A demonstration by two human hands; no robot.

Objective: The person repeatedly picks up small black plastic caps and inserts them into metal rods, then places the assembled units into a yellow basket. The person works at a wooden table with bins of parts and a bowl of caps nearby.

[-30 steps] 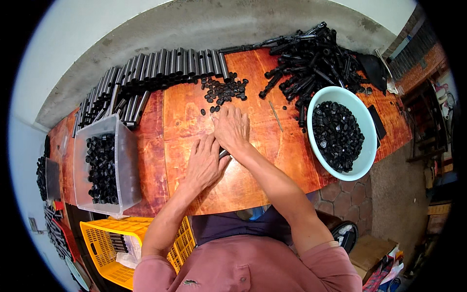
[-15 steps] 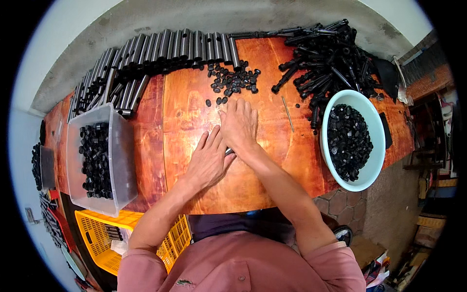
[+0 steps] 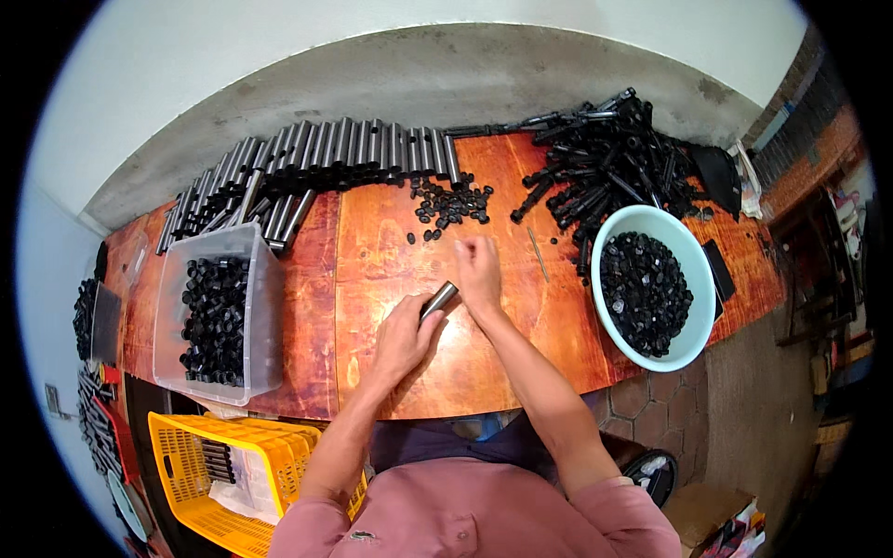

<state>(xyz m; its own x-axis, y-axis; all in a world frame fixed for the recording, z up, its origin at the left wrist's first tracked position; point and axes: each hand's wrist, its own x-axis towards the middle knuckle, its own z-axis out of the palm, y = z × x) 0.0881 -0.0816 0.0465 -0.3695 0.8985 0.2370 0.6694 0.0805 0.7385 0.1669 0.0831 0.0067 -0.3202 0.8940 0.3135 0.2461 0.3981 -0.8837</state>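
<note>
Steadiness is what I'm judging matters here: my left hand [image 3: 402, 337] is pinching the short metal tube [image 3: 438, 299] just above the tabletop [image 3: 372, 251] while my right hand [image 3: 477, 263], fingers curled shut, is closing on its upper end.

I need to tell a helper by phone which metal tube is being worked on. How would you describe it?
Start at the orange wooden table. Near its front edge, the left hand holds one short grey metal tube, beside the right hand. Unlike the tubes stacked along the back, it lies alone.
</note>
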